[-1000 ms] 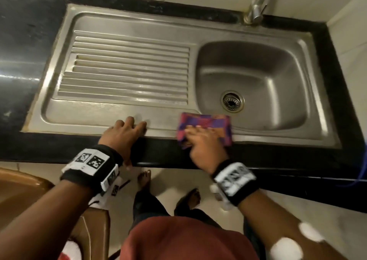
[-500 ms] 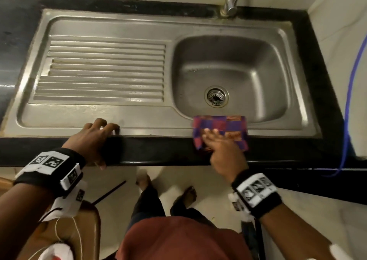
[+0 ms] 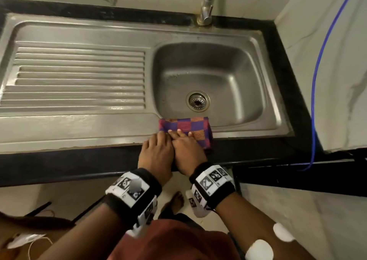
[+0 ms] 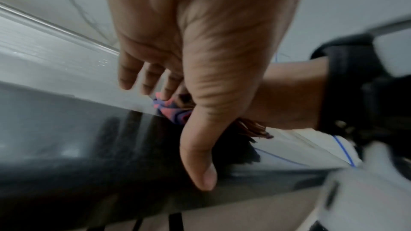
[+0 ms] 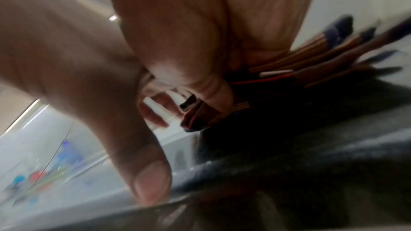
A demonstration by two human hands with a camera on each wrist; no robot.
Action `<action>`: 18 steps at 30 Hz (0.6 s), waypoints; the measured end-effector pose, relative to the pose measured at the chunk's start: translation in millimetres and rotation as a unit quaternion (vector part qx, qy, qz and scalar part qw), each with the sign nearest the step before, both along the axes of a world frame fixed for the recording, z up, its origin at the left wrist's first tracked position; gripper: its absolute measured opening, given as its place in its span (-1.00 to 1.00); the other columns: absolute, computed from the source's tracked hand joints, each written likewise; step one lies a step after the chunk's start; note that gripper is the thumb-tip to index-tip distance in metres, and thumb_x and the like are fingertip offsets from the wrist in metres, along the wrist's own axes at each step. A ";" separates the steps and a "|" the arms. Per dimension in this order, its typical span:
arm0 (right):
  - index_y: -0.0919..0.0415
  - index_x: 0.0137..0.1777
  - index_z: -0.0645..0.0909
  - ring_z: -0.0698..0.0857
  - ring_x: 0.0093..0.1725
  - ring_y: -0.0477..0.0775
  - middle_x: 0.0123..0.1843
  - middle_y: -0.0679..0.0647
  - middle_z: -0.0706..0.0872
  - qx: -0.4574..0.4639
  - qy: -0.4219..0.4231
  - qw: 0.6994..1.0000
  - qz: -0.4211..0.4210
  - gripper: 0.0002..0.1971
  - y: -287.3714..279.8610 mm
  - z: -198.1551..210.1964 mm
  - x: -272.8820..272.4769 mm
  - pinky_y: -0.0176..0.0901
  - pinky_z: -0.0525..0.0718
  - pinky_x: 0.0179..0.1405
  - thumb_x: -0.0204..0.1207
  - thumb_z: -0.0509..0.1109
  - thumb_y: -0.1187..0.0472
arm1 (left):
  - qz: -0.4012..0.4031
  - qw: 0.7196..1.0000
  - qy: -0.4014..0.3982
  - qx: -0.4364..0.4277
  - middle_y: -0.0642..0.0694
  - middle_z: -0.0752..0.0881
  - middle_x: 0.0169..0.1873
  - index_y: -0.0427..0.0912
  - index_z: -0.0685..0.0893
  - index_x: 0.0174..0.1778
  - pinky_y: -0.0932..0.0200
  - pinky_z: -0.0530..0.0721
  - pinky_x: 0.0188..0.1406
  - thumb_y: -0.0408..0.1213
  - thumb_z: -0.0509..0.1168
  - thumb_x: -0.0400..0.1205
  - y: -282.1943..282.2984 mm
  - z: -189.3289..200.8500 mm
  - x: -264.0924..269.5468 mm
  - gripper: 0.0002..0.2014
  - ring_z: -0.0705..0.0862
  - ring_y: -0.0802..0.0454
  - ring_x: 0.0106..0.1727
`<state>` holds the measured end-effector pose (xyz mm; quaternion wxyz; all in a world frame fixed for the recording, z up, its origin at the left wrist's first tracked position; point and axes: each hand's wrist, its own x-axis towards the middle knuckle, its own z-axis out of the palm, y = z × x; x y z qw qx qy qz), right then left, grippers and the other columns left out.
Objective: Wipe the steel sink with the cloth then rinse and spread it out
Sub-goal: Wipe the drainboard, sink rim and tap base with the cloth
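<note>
The folded cloth, checked purple, red and orange, lies on the steel sink's front rim, just before the basin. My right hand lies flat on the cloth with straight fingers and presses it down. Touching it on the left, my left hand has its fingertips at the cloth's left edge. In the left wrist view the left hand has loosely straight fingers above the cloth. In the blurred right wrist view the right hand covers the cloth.
A ribbed draining board fills the sink's left half. The drain sits in the basin floor and the tap stands behind it. A black counter frames the sink. A blue hose hangs by the right wall.
My left hand has left its spot on the sink's front edge and slid right to join the right hand at the cloth. The cloth moved right along the rim, then slightly back.
</note>
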<state>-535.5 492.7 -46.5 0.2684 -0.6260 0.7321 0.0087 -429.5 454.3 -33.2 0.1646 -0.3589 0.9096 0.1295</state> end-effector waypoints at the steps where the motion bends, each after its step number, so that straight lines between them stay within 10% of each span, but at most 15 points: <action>1: 0.16 0.59 0.32 0.23 0.65 0.12 0.65 0.02 0.31 -0.006 -0.011 1.000 -0.013 -0.42 -0.8 1.1 0.3 0.13 0.04 0.65 0.54 0.21 0.30 | 0.013 1.000 -0.001 -0.004 -0.17 0.32 0.46 -0.19 0.19 0.57 -0.09 0.41 0.44 -0.02 0.45 0.33 -3.3 -3.2 -4.8 -0.08 0.37 -0.19 0.45; 11: 0.09 0.38 0.61 0.60 0.42 0.12 0.40 0.09 0.66 -0.006 0.015 0.980 -0.197 -0.49 81.8 6.4 -184.3 -0.04 0.42 0.52 0.44 0.23 0.41 | 0.082 0.992 0.014 0.091 -0.12 0.42 0.32 -0.17 0.39 0.40 0.03 0.50 0.35 0.06 0.61 0.19 -22.3 -7.5 8.5 -0.09 0.43 -0.14 0.39; 18: 0.12 0.37 0.62 0.57 0.45 0.16 0.42 0.10 0.63 0.038 0.046 0.971 -0.231 -0.51 115.9 12.8 -276.6 -0.09 0.31 0.58 0.51 0.17 0.47 | 0.081 0.993 0.018 0.082 -0.08 0.34 0.43 -0.11 0.31 0.51 -0.03 0.54 0.36 0.11 0.59 0.22 -19.5 -4.9 8.4 -0.02 0.36 -0.13 0.46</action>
